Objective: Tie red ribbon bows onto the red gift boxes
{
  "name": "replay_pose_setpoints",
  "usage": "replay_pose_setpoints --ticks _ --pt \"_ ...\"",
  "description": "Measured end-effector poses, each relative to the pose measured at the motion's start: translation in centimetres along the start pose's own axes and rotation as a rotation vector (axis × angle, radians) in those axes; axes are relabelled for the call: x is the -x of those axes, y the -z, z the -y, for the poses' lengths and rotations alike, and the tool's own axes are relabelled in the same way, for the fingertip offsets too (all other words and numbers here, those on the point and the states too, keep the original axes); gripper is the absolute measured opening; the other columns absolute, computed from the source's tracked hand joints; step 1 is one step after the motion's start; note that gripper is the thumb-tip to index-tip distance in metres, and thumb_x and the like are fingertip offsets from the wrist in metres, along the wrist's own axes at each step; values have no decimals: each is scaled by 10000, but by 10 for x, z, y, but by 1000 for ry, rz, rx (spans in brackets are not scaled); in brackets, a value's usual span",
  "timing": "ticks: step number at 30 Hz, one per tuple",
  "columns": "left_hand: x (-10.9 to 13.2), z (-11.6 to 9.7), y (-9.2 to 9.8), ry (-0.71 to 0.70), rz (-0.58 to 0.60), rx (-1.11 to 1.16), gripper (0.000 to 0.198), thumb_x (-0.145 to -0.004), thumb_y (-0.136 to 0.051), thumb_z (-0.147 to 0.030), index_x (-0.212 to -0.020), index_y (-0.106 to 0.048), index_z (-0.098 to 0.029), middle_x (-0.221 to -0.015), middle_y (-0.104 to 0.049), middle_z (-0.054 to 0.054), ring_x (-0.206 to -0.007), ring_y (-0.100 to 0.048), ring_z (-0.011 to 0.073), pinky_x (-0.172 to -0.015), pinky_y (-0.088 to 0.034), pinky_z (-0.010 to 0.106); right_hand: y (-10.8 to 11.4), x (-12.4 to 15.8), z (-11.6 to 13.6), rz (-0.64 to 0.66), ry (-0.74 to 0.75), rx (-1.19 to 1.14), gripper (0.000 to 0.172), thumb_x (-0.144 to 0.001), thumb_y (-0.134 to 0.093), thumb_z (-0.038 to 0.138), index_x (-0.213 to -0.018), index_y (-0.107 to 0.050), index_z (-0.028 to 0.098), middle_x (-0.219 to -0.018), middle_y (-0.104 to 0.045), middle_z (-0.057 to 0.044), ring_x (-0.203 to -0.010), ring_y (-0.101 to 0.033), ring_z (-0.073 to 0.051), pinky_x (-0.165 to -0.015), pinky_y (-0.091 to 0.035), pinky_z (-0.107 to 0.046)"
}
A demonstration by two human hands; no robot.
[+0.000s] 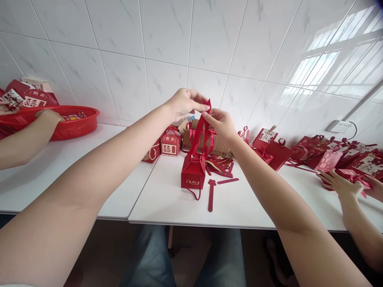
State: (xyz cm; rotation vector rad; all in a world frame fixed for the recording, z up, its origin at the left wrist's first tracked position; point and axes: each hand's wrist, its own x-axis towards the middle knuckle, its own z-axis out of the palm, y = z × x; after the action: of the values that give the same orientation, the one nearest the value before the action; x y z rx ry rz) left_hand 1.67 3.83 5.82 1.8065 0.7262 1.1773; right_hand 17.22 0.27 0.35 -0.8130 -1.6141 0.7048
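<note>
Along a tiled wall (167, 52) with grey veining runs a white table (167, 211), its near edge above the person's jeans. At far left sits a red plastic basket (95, 113), a co-worker's hand (50, 115) at its rim; at far right lies a crowd of red boxes (311, 149), where another person's hand (341, 185) rests. Near the wall, mid-table, stands a cardboard box (221, 147). Just before it, upright on the table, is the red gift box (193, 171) with gold lettering. Above this, the left hand (187, 104) has thumb and fingers closed on the upper end of a red ribbon (196, 139); the right hand (220, 121) pinches the same ribbon slightly lower, thumb against finger. The ribbon rises from the gift box's top. Beside the box lies a flower-ended red strip (211, 197); a thin red cord (198, 197) loops from its front.
</note>
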Motion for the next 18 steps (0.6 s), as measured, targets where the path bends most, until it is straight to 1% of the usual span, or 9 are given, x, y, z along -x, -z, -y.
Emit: replay_pose_setpoints --ticks 3,5,8,12,18 --pt "-3 1 2 93 -2 79 216 -592 -836 -109 -741 -684 -146 -755 -681 37 -760 -653 157 -819 -484 357 0 0 2 80 -102 -154 386 -720 -705 569 -724 -591 201 -692 -610 16 -631 -595 -103 -623 -521 -259" --pt "-4 2 3 132 -13 118 215 -585 -844 -111 -719 -679 -143 -751 -688 48 -772 -664 172 -840 -484 378 0 1 3 105 -148 -204 363 -722 -715 550 -740 -607 204 -712 -622 14 -646 -610 -108 -647 -532 -270" --pt "-3 3 4 140 -47 132 206 -591 -847 -119 -703 -675 -142 -739 -688 55 -778 -669 183 -854 -483 397 -1 2 4 106 -173 -192 337 -746 -703 535 -772 -625 209 -702 -619 16 -625 -610 -111 -642 -532 -278" --pt "1 5 7 123 -87 121 203 -594 -847 -139 -703 -676 -148 -725 -686 54 -779 -665 182 -845 -492 383 -3 2 7 104 -173 -153 341 -781 -666 542 -805 -623 205 -722 -634 5 -635 -622 -115 -648 -539 -276" --pt "6 3 9 99 -110 90 222 -582 -852 -164 -713 -673 -155 -746 -686 51 -788 -660 171 -835 -497 363 -3 2 7 161 -198 -97 387 -811 -606 586 -766 -594 202 -742 -664 -23 -668 -652 -139 -666 -552 -294"
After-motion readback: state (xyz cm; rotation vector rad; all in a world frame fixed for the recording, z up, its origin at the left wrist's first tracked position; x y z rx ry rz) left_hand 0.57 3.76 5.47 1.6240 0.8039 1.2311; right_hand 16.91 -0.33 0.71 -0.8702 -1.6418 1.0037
